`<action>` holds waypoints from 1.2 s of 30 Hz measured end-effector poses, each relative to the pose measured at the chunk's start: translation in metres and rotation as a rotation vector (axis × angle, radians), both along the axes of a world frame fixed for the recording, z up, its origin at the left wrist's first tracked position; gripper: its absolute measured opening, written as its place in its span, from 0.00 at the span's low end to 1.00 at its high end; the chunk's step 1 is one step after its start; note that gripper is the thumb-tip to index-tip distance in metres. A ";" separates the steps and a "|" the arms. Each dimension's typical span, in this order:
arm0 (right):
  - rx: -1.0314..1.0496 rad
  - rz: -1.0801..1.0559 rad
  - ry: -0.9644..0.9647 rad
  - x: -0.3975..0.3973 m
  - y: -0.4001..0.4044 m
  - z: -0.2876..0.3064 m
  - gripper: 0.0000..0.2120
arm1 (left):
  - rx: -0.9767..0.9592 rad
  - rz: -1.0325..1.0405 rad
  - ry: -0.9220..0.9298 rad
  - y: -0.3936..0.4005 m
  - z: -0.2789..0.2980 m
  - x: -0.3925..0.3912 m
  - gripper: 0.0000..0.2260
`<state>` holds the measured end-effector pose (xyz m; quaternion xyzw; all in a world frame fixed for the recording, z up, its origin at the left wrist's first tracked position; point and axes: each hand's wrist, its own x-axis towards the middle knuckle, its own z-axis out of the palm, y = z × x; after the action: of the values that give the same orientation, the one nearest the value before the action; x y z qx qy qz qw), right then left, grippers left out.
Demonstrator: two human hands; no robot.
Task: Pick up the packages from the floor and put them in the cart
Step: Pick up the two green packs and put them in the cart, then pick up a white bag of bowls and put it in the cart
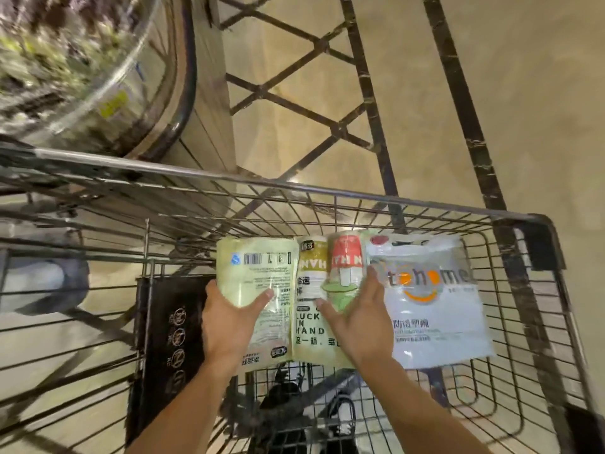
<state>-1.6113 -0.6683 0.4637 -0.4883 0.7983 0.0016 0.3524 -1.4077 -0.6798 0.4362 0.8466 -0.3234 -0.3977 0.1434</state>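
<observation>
Inside the wire shopping cart point(327, 191) I hold a pale green package point(255, 273) with a barcode, gripped by my left hand point(229, 326) with the thumb on top. Beside it lies a yellow-green cup package point(311, 322) printed "LUCK IN HAND", with a red-and-white cup picture; my right hand point(360, 322) grips its right side. To the right, a white plastic package point(435, 306) with an orange smiley logo rests against the cart's wire floor, touching the cup package.
The cart's black child-seat flap point(163, 339) with round warning icons hangs at the left. A wooden display stand with a clear curved cover point(98, 77) stands at upper left. Beige floor with dark line pattern point(360, 93) lies beyond. My shoes point(294, 404) show below through the wires.
</observation>
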 end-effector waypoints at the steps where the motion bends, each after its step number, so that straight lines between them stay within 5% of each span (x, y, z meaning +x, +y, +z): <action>1: 0.014 0.011 0.007 0.003 -0.001 0.000 0.55 | 0.008 -0.035 -0.036 -0.001 0.003 -0.002 0.42; 6: 0.129 0.224 0.312 0.008 -0.016 0.017 0.56 | 0.099 -0.335 -0.455 -0.013 0.028 -0.009 0.47; 9: 0.166 0.246 0.317 0.005 -0.025 0.037 0.58 | 0.092 -0.401 -0.395 -0.017 0.050 -0.001 0.49; 15: -0.018 0.315 0.267 -0.004 -0.045 0.102 0.51 | -0.083 -0.615 -0.413 -0.015 0.133 0.019 0.29; 21: -0.287 0.576 0.221 0.009 -0.053 0.214 0.44 | -0.176 -0.746 -0.627 0.008 0.270 0.035 0.26; 27: -0.548 0.870 0.224 0.046 -0.021 0.341 0.51 | -0.281 -0.577 -0.776 0.098 0.410 0.055 0.28; 32: -0.711 1.082 0.181 0.112 0.019 0.430 0.41 | -0.402 -0.337 -0.979 0.197 0.497 0.106 0.27; 36: -0.847 1.267 0.117 0.192 0.062 0.489 0.46 | -0.373 -0.133 -1.133 0.291 0.549 0.171 0.29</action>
<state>-1.4196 -0.6066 0.9528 -0.9456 0.3152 -0.0770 0.0240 -1.2367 -0.3888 0.9850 0.8654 -0.4660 0.1707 0.0697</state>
